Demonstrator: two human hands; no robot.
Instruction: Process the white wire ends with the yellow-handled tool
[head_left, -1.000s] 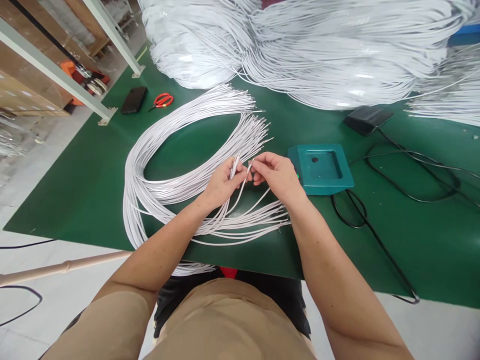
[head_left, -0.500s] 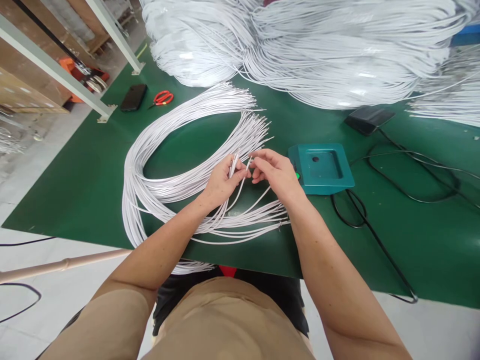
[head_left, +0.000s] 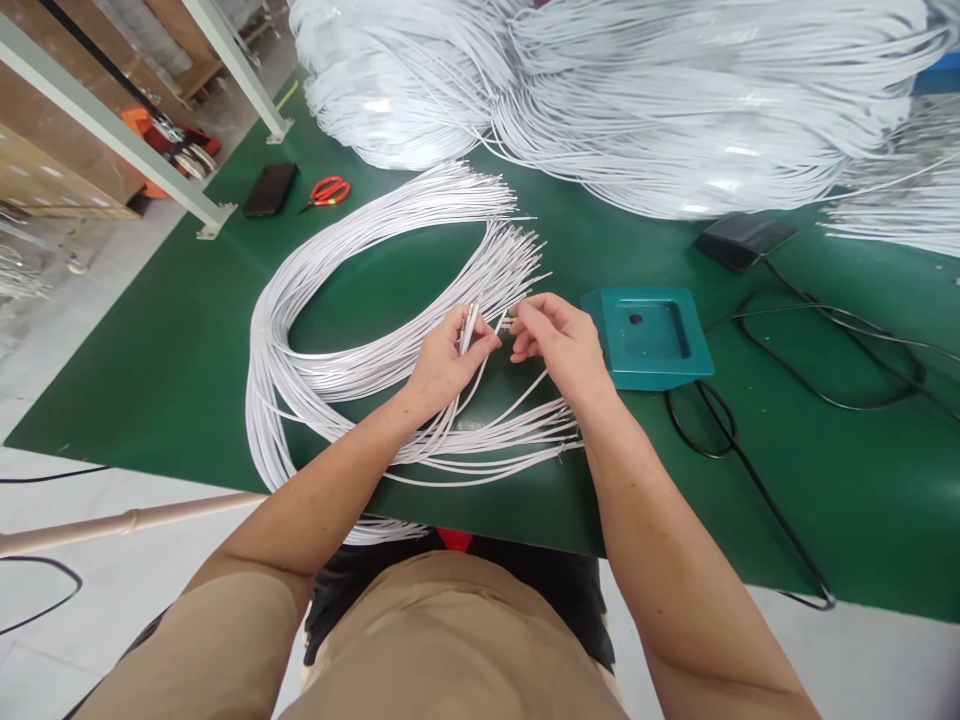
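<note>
A looped bundle of thin white wires (head_left: 315, 330) lies on the green table (head_left: 172, 370) in front of me, its cut ends fanned out toward the middle. My left hand (head_left: 442, 365) is closed around several wire ends that stick up between its fingers. My right hand (head_left: 559, 345) pinches the tip of one white wire right beside the left hand's fingertips. More wires (head_left: 495, 445) run flat under both wrists. A teal box-shaped device (head_left: 649, 340) sits just right of my right hand.
Big heaps of white wire (head_left: 637, 100) fill the back of the table. A black pedal (head_left: 742, 242) and black cables (head_left: 810, 370) lie at the right. Red scissors (head_left: 326, 190) and a black phone (head_left: 270, 188) rest at the back left beside a metal frame leg (head_left: 217, 215).
My right hand's fingers have shifted slightly on the single wire tip and moved a little to the right. The left hand stays closed on its wires.
</note>
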